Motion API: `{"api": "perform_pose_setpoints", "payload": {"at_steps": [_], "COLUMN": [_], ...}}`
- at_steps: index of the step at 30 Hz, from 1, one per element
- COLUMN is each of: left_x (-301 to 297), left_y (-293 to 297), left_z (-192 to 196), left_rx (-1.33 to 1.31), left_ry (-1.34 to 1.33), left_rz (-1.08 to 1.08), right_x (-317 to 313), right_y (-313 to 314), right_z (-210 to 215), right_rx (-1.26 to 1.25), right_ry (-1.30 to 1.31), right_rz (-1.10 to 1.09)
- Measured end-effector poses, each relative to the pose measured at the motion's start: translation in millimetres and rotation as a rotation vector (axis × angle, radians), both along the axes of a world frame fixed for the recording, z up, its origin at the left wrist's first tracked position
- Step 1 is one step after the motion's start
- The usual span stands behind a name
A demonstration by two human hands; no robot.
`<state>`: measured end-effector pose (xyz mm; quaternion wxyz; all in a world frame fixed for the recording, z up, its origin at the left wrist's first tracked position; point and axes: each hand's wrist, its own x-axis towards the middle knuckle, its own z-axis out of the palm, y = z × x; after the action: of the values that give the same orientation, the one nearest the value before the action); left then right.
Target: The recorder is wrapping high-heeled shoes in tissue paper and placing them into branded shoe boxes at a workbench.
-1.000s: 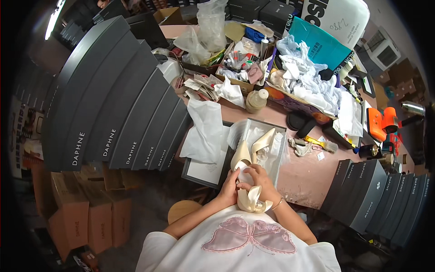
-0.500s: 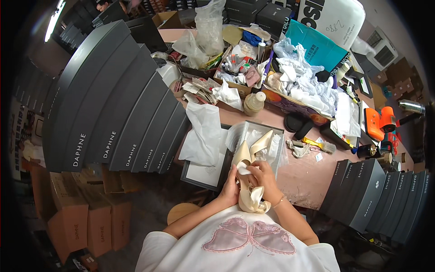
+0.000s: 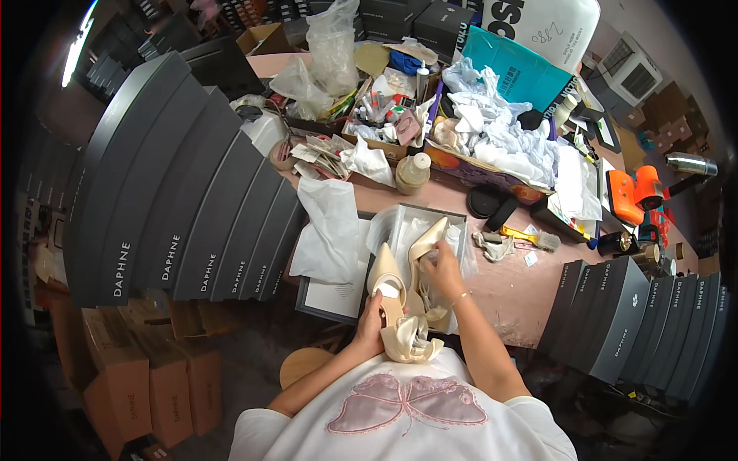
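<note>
My left hand is closed round the middle of a cream pointed-toe shoe, toe pointing away from me, its bow-trimmed ankle part close to my shirt. Something white sits inside the shoe's opening. A matching shoe lies in the grey shoe box on white tissue paper. At that second shoe's side is my right hand, fingers bent together against it; what they pinch is hidden. Left of the box lies its lid, partly covered by white tissue.
Stacked dark shoe boxes rise at the left, and more stand at the right. Behind the open box are a squat bottle, a carton of crumpled paper, and a yellow-handled brush. An orange tool stands far right.
My right hand has left the held shoe's opening, where it had white paper, and moved to the second shoe in the box. My left hand keeps its shoe. The whole view has shifted slightly.
</note>
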<state>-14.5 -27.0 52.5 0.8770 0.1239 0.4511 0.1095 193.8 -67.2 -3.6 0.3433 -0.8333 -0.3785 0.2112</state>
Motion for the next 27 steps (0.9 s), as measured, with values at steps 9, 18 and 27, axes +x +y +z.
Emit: {"api": "perform_pose_setpoints", "payload": {"at_steps": [9,18,27], "left_x": [11,24,22], "left_y": [11,8,14], "left_z": [3,-2,2], "left_rx": [-0.066,0.169,0.05], "left_ry": [-0.143,-0.026,-0.257], "left_rz": [0.058,0.002,-0.022], "right_x": [-28,-40,-32], "right_y": [-23,-37,-36], "right_z": [47,97,94], "right_rx": [0.172,0.101,0.421], "right_ry": [0.487,0.507,0.836], "right_rz": [0.083,0.242,0.114]}}
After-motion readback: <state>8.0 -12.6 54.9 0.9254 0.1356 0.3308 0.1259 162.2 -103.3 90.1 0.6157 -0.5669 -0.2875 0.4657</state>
